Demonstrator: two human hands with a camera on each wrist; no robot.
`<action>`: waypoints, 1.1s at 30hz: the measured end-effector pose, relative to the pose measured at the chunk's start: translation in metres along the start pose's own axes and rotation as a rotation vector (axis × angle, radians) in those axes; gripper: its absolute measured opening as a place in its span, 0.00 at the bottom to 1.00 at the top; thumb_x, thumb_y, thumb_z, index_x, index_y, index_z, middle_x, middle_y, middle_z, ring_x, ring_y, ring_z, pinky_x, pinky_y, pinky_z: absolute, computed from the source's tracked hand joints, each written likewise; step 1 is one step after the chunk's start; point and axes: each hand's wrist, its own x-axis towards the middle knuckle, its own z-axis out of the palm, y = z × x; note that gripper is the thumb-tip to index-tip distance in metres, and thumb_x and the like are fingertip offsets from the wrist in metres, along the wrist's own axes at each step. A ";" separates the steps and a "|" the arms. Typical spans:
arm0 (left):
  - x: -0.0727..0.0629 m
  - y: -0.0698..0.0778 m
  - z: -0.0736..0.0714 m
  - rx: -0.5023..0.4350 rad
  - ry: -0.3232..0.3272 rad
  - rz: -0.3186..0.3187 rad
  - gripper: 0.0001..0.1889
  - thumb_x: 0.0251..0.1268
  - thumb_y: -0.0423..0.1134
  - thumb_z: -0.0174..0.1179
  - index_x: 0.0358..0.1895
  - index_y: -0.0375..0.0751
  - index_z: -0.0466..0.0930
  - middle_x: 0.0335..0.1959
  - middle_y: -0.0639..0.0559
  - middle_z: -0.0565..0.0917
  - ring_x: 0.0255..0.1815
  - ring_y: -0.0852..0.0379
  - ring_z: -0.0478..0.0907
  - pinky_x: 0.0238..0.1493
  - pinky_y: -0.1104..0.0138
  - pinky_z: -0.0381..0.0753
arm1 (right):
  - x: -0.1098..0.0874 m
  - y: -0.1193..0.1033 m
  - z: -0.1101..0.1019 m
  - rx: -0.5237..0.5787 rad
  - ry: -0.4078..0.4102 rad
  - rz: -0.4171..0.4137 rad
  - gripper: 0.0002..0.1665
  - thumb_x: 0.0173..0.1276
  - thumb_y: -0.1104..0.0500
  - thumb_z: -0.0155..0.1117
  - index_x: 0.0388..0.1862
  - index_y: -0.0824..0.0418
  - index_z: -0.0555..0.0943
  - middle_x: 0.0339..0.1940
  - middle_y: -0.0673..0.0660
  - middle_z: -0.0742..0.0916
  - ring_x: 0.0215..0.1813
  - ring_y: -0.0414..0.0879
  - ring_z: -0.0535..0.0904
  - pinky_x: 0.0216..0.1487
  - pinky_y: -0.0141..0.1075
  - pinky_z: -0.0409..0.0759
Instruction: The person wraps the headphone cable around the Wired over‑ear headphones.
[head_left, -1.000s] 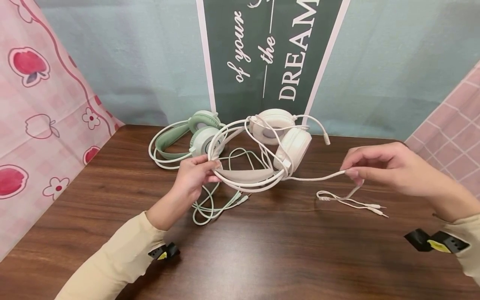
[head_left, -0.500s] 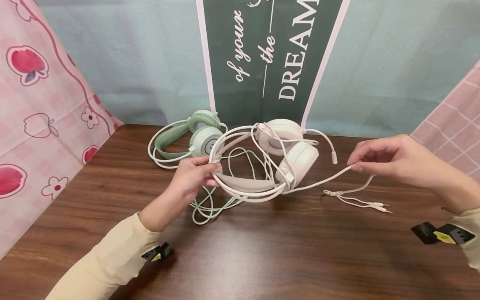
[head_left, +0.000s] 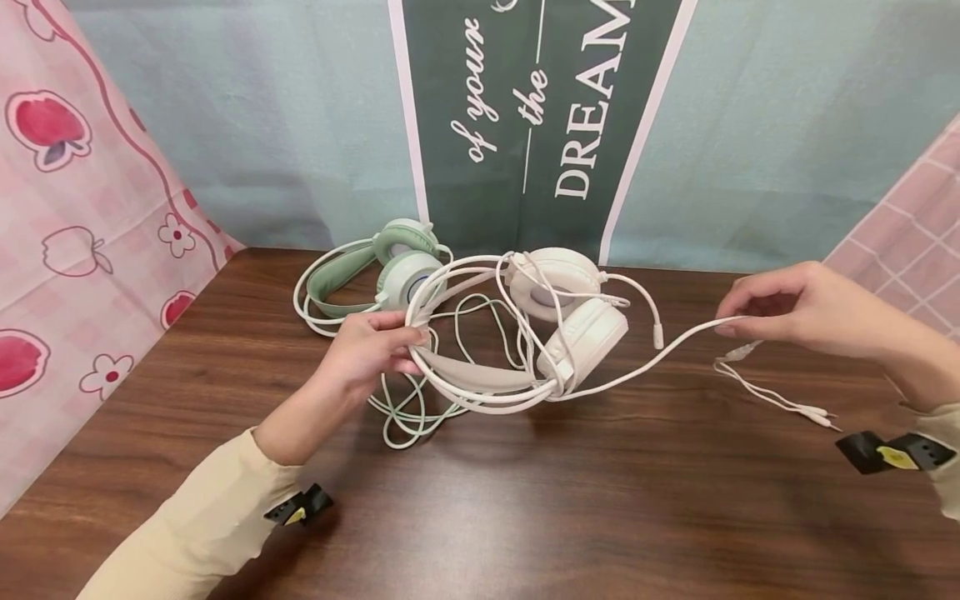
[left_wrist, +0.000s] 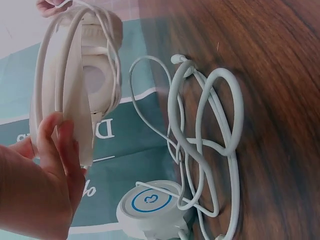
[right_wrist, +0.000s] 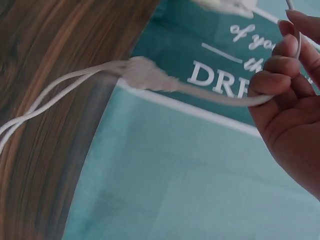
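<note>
My left hand (head_left: 371,346) grips the headband of a white headset (head_left: 581,342), holding it above the table. Its cable loops around the band and ear cups, and a short microphone boom (head_left: 658,333) sticks out at the right. Off to the right, my right hand (head_left: 795,312) pinches the white cable (head_left: 652,362), which sags between the two hands. Past the fingers hangs the cable's split end with two plugs (head_left: 817,414). In the right wrist view the cable runs through the curled fingers to a splitter (right_wrist: 147,74).
Behind the left hand a green headset (head_left: 341,283) lies on the brown table (head_left: 570,517). Its coiled green cable (left_wrist: 200,130) spreads below the white headset. A blue-grey cloth with a lettered panel (head_left: 525,108) hangs behind; pink cloths (head_left: 90,217) stand at the sides.
My right hand has moved to the right, drawing the cable and its plugs along. The white headset has lowered slightly, then shifted a little left with my left hand.
</note>
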 end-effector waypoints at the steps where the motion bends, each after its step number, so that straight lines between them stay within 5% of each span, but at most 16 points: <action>1: 0.000 0.000 -0.001 0.003 -0.003 -0.003 0.22 0.55 0.19 0.51 0.55 0.15 0.64 0.22 0.49 0.80 0.17 0.62 0.78 0.20 0.73 0.82 | 0.000 0.002 -0.001 0.001 -0.006 0.006 0.14 0.49 0.72 0.69 0.27 0.53 0.83 0.22 0.49 0.83 0.25 0.36 0.74 0.25 0.23 0.70; 8: -0.002 -0.003 -0.008 0.021 -0.027 -0.022 0.21 0.55 0.19 0.51 0.54 0.15 0.65 0.22 0.50 0.79 0.19 0.62 0.78 0.21 0.72 0.82 | -0.003 0.018 -0.008 0.088 -0.062 0.014 0.16 0.50 0.76 0.65 0.30 0.56 0.83 0.27 0.49 0.83 0.27 0.36 0.75 0.27 0.21 0.72; 12: -0.005 -0.004 -0.010 0.023 -0.045 -0.015 0.21 0.55 0.19 0.51 0.53 0.14 0.64 0.23 0.48 0.79 0.20 0.61 0.79 0.23 0.70 0.83 | -0.003 0.023 -0.012 0.005 -0.034 -0.007 0.19 0.48 0.78 0.65 0.28 0.54 0.83 0.28 0.44 0.83 0.28 0.34 0.74 0.27 0.19 0.69; 16: -0.005 -0.005 -0.011 0.032 -0.056 -0.010 0.20 0.55 0.19 0.51 0.53 0.13 0.64 0.24 0.48 0.79 0.21 0.61 0.79 0.22 0.70 0.83 | 0.001 0.014 -0.014 -0.112 0.026 0.002 0.18 0.46 0.75 0.69 0.27 0.51 0.84 0.27 0.44 0.84 0.28 0.33 0.74 0.28 0.20 0.68; 24: -0.007 -0.008 -0.004 0.059 -0.105 -0.056 0.21 0.55 0.19 0.52 0.54 0.14 0.65 0.21 0.47 0.80 0.17 0.62 0.78 0.19 0.73 0.81 | 0.019 -0.008 -0.014 0.002 0.051 0.076 0.11 0.50 0.71 0.69 0.30 0.56 0.85 0.27 0.49 0.85 0.27 0.37 0.76 0.28 0.21 0.72; 33: -0.008 -0.009 0.006 0.103 -0.132 -0.058 0.21 0.54 0.20 0.52 0.53 0.15 0.66 0.21 0.46 0.80 0.16 0.61 0.77 0.18 0.74 0.80 | 0.034 -0.019 -0.013 0.010 0.044 0.135 0.06 0.53 0.65 0.70 0.30 0.56 0.84 0.24 0.54 0.84 0.26 0.41 0.77 0.27 0.24 0.73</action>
